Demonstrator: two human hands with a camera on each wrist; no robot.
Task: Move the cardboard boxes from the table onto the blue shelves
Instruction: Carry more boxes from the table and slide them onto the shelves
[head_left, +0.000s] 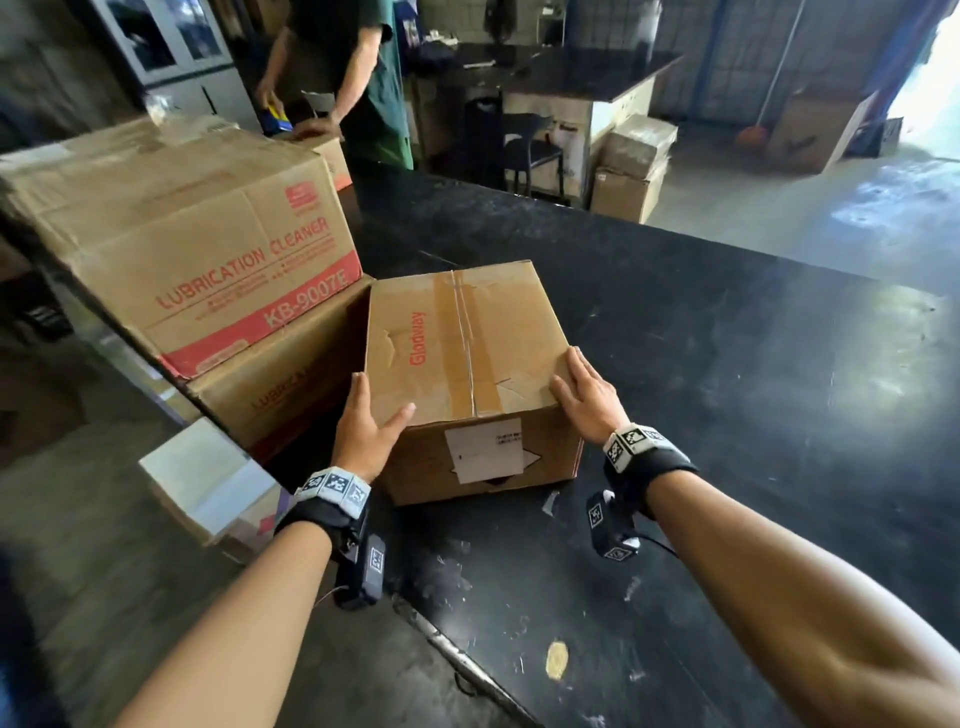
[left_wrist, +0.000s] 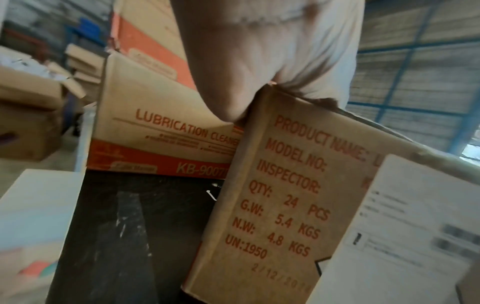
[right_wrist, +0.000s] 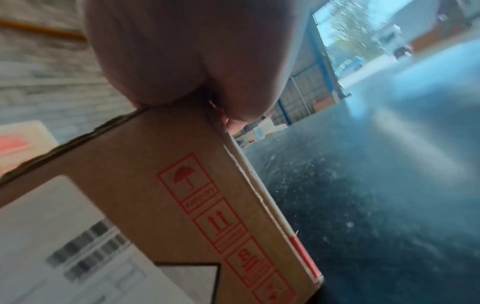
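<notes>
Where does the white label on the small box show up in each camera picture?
Head: white label in the centre, on the box's near face.
Left wrist: label at the right edge.
Right wrist: label at lower left.
Shared landmark: the black table.

The small box reads "Gladway" on top. One side lists "PRODUCT NAME:", "MODEL NO:", "INSPECTOR:", "QTY: 24 PCS", "G.W: 5.4 KGS", "N.W: 4.8 KGS" and "UN:1950", and another bears a "Keep dry" umbrella sign. The big box reads "LUBRICATION CLEANER" and "KB-9007E".
</notes>
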